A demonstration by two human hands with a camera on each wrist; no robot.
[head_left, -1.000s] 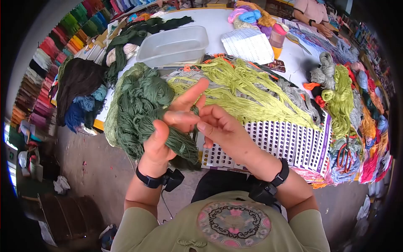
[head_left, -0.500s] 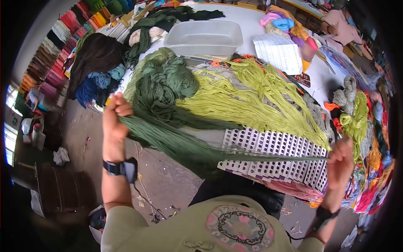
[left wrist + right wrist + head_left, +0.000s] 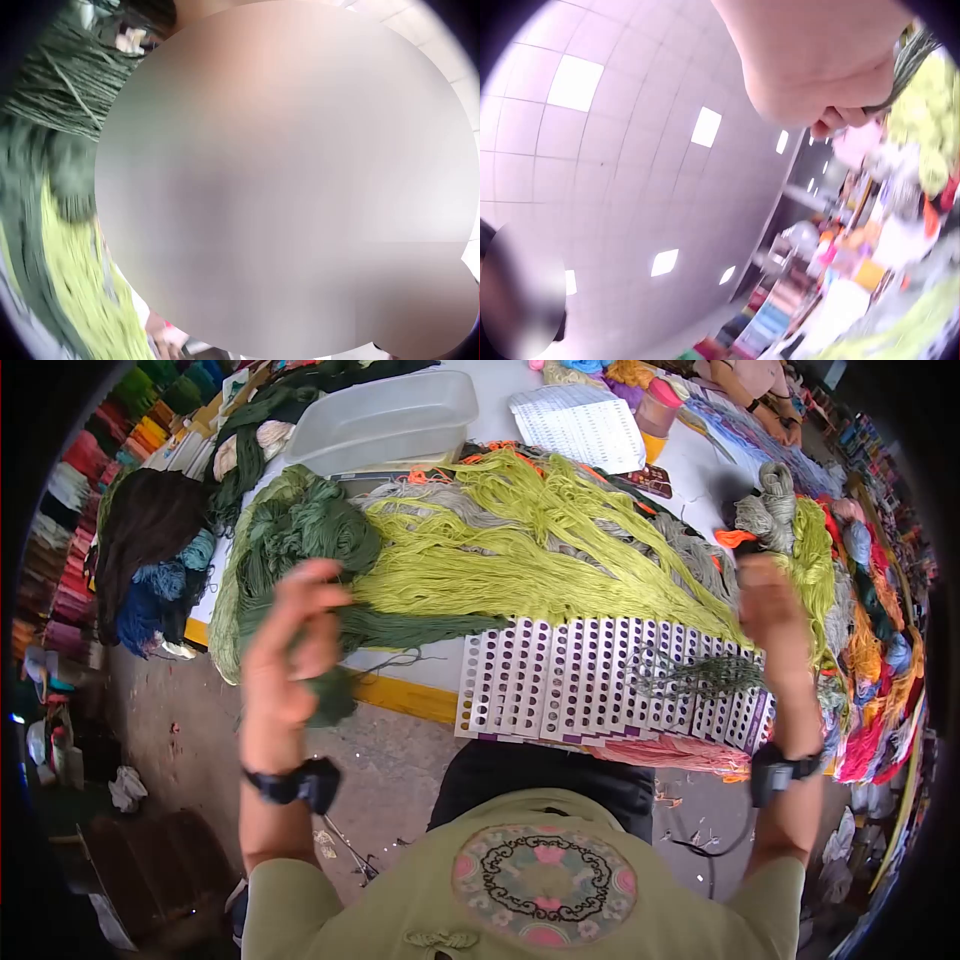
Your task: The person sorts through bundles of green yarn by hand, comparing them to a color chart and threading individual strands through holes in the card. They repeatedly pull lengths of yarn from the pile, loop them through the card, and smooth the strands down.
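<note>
Gripping dark green yarn (image 3: 330,695), left hand (image 3: 285,650) raised, curled.

Dark green yarn (image 3: 300,550), lime yarn (image 3: 520,550)

Left wrist view mostly blotted by a big blur patch; only dark green yarn (image 3: 52,90) and lime yarn (image 3: 75,285) show at the left edge, smeared. Right wrist view: right hand (image 3: 817,67) cut off by the top edge, background shelves blurred. Head view: left hand (image 3: 285,650) motion-blurred, grip unclear; another person (image 3: 745,385) cropped at the top.
</note>
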